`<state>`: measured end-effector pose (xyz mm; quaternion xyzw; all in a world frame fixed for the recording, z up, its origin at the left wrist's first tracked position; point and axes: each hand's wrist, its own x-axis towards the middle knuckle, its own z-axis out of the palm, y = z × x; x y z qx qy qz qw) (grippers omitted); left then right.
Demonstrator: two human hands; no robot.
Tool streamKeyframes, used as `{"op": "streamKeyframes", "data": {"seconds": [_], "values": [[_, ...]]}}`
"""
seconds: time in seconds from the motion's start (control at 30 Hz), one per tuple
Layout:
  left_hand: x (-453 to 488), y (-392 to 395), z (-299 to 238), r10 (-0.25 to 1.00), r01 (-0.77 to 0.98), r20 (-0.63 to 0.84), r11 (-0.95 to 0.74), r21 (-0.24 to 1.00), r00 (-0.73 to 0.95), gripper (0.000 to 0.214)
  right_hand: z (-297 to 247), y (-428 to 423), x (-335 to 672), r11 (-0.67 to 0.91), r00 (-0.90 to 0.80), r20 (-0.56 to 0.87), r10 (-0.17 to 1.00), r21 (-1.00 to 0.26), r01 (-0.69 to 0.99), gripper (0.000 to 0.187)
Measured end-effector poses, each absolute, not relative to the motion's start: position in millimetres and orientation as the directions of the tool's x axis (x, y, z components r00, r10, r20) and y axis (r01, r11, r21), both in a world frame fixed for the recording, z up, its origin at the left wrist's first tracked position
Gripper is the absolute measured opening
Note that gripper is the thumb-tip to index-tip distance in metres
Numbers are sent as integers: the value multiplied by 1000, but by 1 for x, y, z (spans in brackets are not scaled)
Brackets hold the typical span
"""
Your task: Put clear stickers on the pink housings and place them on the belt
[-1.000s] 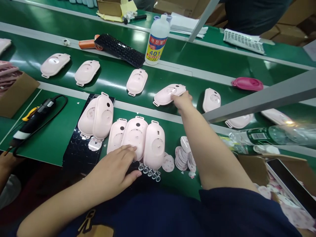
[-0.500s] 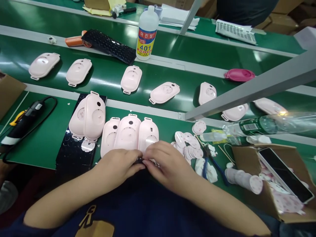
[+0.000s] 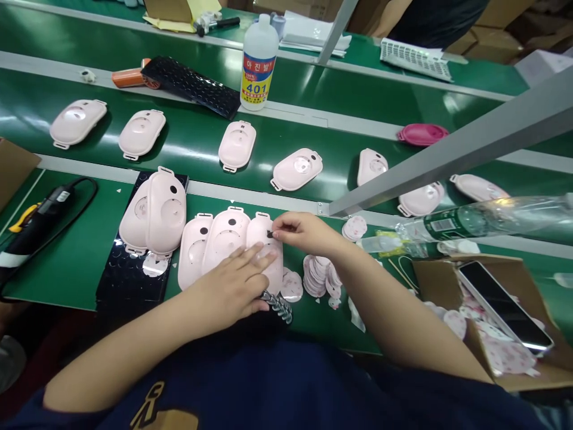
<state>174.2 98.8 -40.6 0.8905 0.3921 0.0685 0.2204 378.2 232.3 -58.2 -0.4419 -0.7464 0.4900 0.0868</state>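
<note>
Three pale pink plastic shells stand side by side before me; the left shell [image 3: 192,248] and middle shell [image 3: 219,236] each bear a black round dot near the far end. My left hand [image 3: 237,280] lies on the right shell [image 3: 258,227] with its fingers spread. Under its thumb a dark, shiny strip with a row of curved shapes [image 3: 280,307] sticks out. At the far end of the right shell, my right hand [image 3: 298,230] pinches a small black piece [image 3: 270,234] against the shell's small opening.
Two more pink shells [image 3: 168,215] rest on a black textured block [image 3: 129,280]. Patterned round discs [image 3: 314,275] lie to the right, near a carton [image 3: 492,263] with a phone [image 3: 505,307]. Further shells [image 3: 237,146] sit on the green belt [image 3: 192,143]. A grey metal bar [image 3: 430,149] slants overhead.
My hands were together at the shells' near edge. The right has moved forward to the right shell's far end; the left has opened out flat on that shell. The dark strip now shows.
</note>
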Motion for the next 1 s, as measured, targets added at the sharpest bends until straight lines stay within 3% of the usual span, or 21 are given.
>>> {"op": "streamKeyframes", "data": {"seconds": [0.17,0.63,1.0], "values": [[173,101,-43,730,690,-171,-504,520,662,23,-55,235,377,145,-624,-350,699,-785,602,10],[173,103,-40,713,687,-185,-519,510,676,23,-45,250,368,141,-632,-484,605,-716,683,13],[173,103,-41,713,690,-201,-505,519,672,24,-38,246,356,153,-560,-521,644,-629,762,8]]}}
